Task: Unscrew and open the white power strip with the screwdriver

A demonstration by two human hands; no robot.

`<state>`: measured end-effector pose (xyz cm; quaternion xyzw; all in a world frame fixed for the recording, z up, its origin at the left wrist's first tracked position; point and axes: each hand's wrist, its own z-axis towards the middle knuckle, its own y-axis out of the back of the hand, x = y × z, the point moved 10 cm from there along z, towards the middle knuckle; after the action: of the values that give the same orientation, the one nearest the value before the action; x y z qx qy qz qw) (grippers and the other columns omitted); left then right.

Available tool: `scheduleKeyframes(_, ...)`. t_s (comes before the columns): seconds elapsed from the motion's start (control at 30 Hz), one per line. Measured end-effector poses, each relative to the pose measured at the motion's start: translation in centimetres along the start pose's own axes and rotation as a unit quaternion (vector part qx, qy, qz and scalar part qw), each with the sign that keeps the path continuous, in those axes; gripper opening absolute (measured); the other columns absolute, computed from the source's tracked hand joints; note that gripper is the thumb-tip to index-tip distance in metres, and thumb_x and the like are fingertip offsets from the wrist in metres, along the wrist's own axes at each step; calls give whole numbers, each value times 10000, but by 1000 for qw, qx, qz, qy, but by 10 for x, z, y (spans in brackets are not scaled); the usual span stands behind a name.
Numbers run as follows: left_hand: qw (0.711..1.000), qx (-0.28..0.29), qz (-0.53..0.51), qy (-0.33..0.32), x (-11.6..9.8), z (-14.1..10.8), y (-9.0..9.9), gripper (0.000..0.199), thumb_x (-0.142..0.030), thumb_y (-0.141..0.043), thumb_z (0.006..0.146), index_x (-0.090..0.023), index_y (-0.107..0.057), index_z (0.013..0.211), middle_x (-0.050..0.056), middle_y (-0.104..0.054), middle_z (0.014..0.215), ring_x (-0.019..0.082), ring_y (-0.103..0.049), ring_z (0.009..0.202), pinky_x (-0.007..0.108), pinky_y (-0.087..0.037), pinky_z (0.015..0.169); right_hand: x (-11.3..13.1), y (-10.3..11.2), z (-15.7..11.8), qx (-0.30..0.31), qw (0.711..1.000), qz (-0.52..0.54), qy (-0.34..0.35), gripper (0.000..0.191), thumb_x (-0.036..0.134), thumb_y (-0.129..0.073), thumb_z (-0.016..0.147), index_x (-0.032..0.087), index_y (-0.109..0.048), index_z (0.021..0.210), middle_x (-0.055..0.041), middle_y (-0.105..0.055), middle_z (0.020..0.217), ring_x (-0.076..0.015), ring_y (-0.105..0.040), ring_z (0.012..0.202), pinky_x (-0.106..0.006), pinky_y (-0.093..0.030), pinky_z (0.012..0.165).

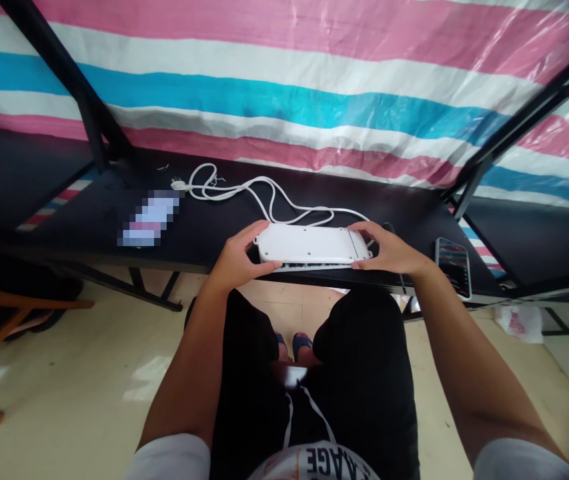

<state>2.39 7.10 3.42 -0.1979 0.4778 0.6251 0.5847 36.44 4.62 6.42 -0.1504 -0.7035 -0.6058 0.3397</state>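
**Both hands on the white power strip at the near edge**

I have the white power strip (313,245) lying flat at the near edge of the black surface (84,220), roughly mid-length, underside up as far as I can tell. Left hand (237,260) grips its left end, fingers curled over the top, thumb on the near side. Right hand (391,252) holds the right end the same way, fingers closed on the casing. Both forearms come up from below, elbows wide, wrists bent slightly inward.

To do this well I'd judge: keep grip even at both ends, keep the strip level, keep it from sliding off the edge, and don't tug its white cord (244,193), which loops toward the far edge and ends in a plug.

A phone (453,267) lies near the right edge, just beside my right wrist. A blurred packet (148,219) sits toward the left.
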Motion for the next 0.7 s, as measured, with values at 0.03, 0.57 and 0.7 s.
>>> scheduleKeyframes(0.03,1000,-1,-5,-3,0,0,0,914,-446,-1017,709,-198,-719,1537,202,-661,1633,436,-642,1515,563,-594,1224,-1,0,1,-1,1000,11,4,844,473,-951,715,317,-594,1463,-111,-609,1610,-426,-598,1516,-637,-485,1320)
scheduleKeyframes(0.57,986,-6,-129,103,16,40,0,941,-457,-1027,639,-122,-733,1467,227,-761,1474,418,-754,1352,605,-580,1238,8,39,21,-78,990,86,76,630,478,-978,697,276,-805,1268,-137,-649,1572,-386,-649,1443,-576,-532,1233)
scheduleKeyframes(0.7,980,5,-139,145,28,57,-6,888,-504,-1007,656,-115,-757,1414,194,-835,1301,394,-801,1245,606,-618,1180,2,47,27,-125,981,139,47,589,545,-974,698,256,-854,1196,-132,-738,1515,-397,-679,1403,-550,-576,1158)
